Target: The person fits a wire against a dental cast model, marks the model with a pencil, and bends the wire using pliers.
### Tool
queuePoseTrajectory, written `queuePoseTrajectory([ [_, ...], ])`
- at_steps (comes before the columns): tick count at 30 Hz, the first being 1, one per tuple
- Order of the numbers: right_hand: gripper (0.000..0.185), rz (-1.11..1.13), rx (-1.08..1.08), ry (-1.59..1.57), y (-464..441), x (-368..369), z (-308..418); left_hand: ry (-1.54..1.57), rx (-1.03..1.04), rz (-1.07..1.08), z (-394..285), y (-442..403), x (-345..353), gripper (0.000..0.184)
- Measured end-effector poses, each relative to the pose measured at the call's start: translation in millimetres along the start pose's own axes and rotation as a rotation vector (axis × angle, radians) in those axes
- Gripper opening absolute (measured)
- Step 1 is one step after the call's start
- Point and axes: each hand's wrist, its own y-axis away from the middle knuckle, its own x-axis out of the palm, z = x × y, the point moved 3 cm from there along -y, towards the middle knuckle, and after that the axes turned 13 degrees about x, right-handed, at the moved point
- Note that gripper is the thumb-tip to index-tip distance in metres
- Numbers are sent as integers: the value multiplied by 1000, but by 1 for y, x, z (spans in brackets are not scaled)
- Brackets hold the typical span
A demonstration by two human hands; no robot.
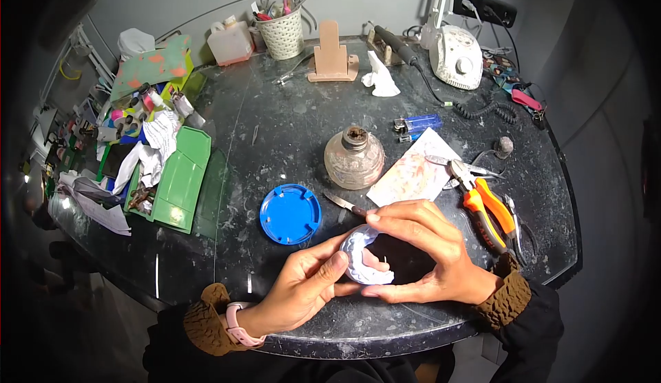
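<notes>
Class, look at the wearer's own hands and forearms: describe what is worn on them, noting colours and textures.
The left hand and right hand are ungloved. Both arms have black sleeves ending in brown, crinkled cuffs. A pale pink strap circles the left wrist; none shows at the right.

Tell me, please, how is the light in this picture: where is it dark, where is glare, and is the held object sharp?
Head view: the corners fall to black; glare makes a bright spot on the green bin and thin streaks on the table, near left; the outline of the cast is clear, its finest detail too small to judge.
</notes>
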Motion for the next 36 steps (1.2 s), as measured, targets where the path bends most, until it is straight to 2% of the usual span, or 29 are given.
queuePoseTrajectory([
  [28,66,69,20,-35,2,6,1,-38,34,48,1,3,-1,48],
  [33,68,61,23,54,3,5,3,-80,-20,11,-1,4,-1,47],
  [36,70,37,44,162,3,1,10,21,-52,57,3,5,-7,49],
])
